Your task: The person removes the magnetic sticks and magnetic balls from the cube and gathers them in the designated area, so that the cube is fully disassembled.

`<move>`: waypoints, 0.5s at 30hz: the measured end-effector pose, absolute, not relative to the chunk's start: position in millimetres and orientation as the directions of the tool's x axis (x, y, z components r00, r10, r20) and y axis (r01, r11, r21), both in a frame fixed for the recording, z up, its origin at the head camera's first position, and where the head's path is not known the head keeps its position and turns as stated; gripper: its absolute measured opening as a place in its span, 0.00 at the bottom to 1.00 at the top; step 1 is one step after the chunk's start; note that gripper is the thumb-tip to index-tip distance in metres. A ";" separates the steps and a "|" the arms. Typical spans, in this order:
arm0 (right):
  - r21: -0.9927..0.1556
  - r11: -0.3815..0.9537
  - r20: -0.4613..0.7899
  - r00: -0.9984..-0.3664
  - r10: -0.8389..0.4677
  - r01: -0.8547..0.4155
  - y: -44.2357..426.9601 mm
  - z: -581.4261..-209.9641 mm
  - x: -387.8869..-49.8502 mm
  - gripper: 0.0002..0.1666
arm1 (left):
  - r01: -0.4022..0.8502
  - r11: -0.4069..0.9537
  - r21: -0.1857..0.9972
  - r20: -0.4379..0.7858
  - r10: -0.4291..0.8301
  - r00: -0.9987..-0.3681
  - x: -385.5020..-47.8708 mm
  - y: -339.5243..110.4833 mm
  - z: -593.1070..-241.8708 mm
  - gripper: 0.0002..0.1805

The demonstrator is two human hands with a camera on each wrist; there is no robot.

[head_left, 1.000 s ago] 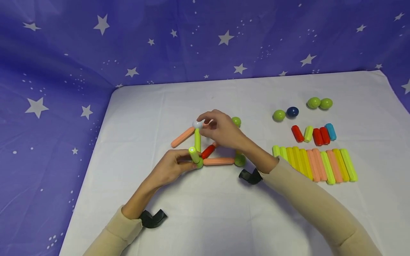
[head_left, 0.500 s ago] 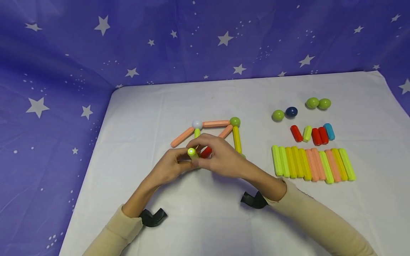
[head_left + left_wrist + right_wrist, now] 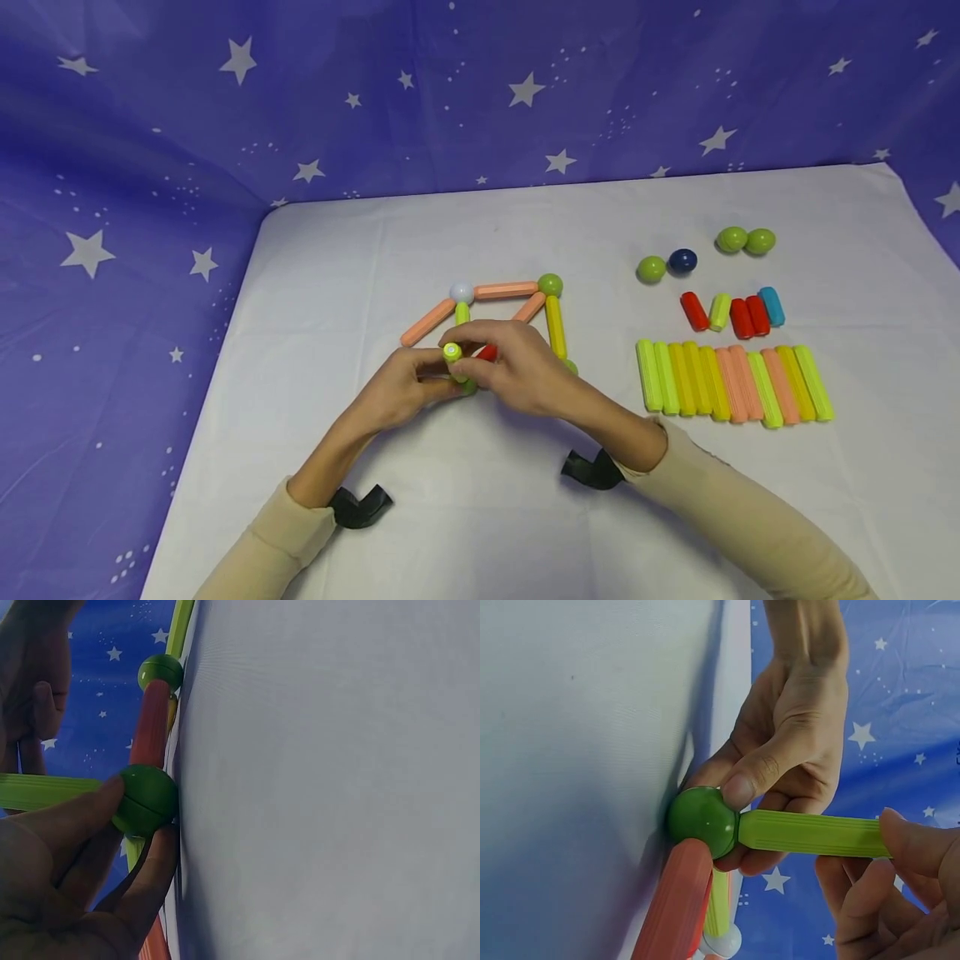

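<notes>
My left hand (image 3: pixel 393 392) grips a green ball (image 3: pixel 146 799) at the near left corner of a ball-and-stick frame. A lime-green stick (image 3: pixel 810 832) stands up from that ball, and my right hand (image 3: pixel 517 367) pinches it near its upper end. Behind the hands lie the frame's white ball (image 3: pixel 462 292), a pink stick (image 3: pixel 506 290) and another green ball (image 3: pixel 550 285). A yellow stick (image 3: pixel 555 327) runs down its right side. One more pink stick (image 3: pixel 427 322) slants out left from the white ball. My right hand partly hides a red short stick (image 3: pixel 487 353).
To the right lies a row of yellow, pink and lime sticks (image 3: pixel 708 383). Above them are short sticks, including a blue one (image 3: pixel 771 307). Farther back sit loose green balls (image 3: pixel 651 269) and a dark blue ball (image 3: pixel 682 262). A starry cloth (image 3: pixel 480 92) rises behind the table.
My right hand has come from beside the white ball, toward me, and taken hold of the upright lime-green stick. The left hand has kept its place at the corner ball.
</notes>
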State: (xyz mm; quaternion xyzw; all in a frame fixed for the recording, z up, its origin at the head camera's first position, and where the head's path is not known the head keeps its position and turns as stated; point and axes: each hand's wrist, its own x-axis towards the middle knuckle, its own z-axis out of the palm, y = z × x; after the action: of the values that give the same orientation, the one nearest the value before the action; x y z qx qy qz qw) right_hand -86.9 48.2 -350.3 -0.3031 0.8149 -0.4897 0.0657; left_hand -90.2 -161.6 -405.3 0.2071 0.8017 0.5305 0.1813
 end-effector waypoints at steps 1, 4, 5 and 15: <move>-0.838 0.336 0.193 -0.809 -0.555 -0.430 48.6 -350.6 -87.0 0.10 | 0.140 0.350 0.926 -0.071 0.528 -0.846 -90.7 -161.5 -405.0 0.15; -0.839 0.328 0.204 -0.810 -0.549 -0.434 48.9 -351.1 -87.0 0.10 | 0.142 0.341 0.930 -0.067 0.534 -0.843 -91.3 -161.2 -404.1 0.16; -0.839 0.325 0.207 -0.809 -0.550 -0.436 48.8 -351.2 -87.0 0.10 | 0.143 0.338 0.930 -0.065 0.535 -0.842 -91.4 -161.2 -404.1 0.16; -0.812 0.310 0.306 -0.813 -0.495 -0.494 49.0 -335.7 -78.4 0.14 | 0.166 0.327 0.930 -0.044 0.548 -0.835 -92.3 -162.1 -406.0 0.16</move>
State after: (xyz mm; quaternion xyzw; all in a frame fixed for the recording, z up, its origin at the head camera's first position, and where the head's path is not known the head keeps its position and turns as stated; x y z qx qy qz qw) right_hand -78.4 49.0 -335.7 -0.3056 0.8092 -0.5018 0.0004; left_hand -92.3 -162.1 -406.0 0.2246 0.7947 0.5348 0.1786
